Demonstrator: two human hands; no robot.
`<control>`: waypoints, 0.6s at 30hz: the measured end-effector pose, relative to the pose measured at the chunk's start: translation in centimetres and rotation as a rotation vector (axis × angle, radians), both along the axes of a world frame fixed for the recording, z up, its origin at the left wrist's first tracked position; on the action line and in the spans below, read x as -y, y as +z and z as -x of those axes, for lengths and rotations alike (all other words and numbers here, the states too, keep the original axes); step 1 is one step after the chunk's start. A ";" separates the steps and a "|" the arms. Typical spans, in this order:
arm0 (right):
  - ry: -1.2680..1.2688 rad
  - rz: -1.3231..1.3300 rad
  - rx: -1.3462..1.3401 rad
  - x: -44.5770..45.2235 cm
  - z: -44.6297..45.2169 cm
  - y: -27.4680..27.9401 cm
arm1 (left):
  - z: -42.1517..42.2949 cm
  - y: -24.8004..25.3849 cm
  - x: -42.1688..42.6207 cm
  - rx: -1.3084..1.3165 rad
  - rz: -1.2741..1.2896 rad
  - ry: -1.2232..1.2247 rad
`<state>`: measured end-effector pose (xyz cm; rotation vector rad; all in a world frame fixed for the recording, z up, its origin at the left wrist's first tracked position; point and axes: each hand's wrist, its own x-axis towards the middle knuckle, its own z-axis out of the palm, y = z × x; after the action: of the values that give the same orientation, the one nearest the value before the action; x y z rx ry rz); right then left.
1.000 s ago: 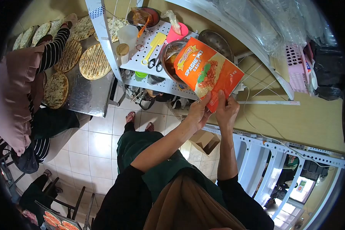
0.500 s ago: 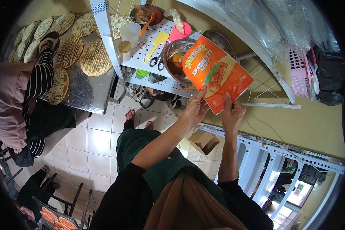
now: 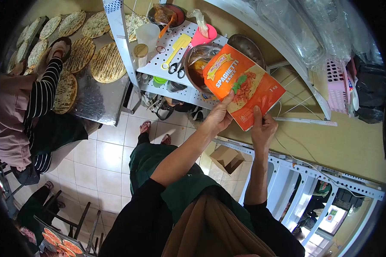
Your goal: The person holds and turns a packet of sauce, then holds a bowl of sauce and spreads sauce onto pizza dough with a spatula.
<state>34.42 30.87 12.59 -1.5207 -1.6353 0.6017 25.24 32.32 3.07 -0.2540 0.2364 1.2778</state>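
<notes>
An orange pouch of spaghetti sauce (image 3: 244,85) is tilted with its upper left end over a metal bowl (image 3: 195,68). My left hand (image 3: 221,115) grips the pouch's lower left edge, thumb on the front. My right hand (image 3: 263,126) pinches its lower right edge, thumb on the front and fingers behind. Inside the bowl, clear plastic and something orange-brown show; the pouch hides the rest. The pouch's opening cannot be made out.
The white perforated shelf (image 3: 152,66) bears scissors (image 3: 176,70), a yellow spatula (image 3: 176,51), a pink cup (image 3: 203,35) and a jar (image 3: 140,51). At left a co-worker (image 3: 13,115) reaches over flatbreads on a metal table (image 3: 96,103). An open carton (image 3: 227,159) stands below.
The pouch and both my hands have shifted slightly right and down, uncovering more of the bowl. The co-worker's arm has moved over the flatbreads.
</notes>
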 end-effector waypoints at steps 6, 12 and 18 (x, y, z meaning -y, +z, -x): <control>-0.001 0.075 0.035 0.1 -1.1 0.8 | -0.1 -0.7 -1.0 0.000 0.019 0.027; -0.028 0.019 0.017 0.0 -1.6 0.6 | -0.3 -1.7 -2.2 0.076 0.099 0.085; -0.025 0.012 -0.005 0.3 -2.2 1.1 | 0.2 -2.2 -2.9 0.128 0.133 0.118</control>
<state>36.62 30.57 13.67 -1.5447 -1.6101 0.6021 25.09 35.23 0.82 -0.4674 0.1990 1.3584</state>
